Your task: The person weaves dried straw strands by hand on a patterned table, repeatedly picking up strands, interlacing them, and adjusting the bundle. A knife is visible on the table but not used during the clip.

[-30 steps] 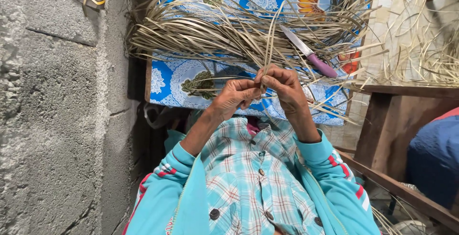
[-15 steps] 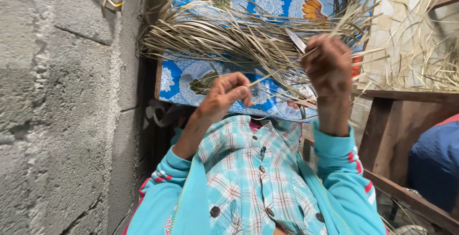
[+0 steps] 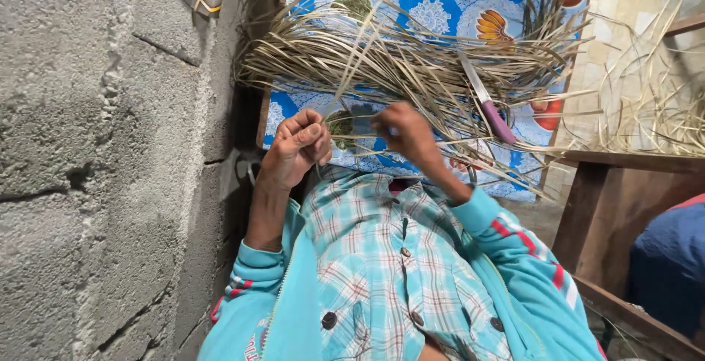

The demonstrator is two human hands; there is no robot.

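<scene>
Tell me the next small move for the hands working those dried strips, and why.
Probably bring the right hand back to the left hand. The left hand is closed around a thin dried strip rising from it, while the right hand is blurred and apart, its grip unclear. The pile of dried strips and the knife lie just beyond.

No packages, labels, signs or screens show in this view — nothing boxed, wrapped, tagged or lit up anywhere in it.
</scene>
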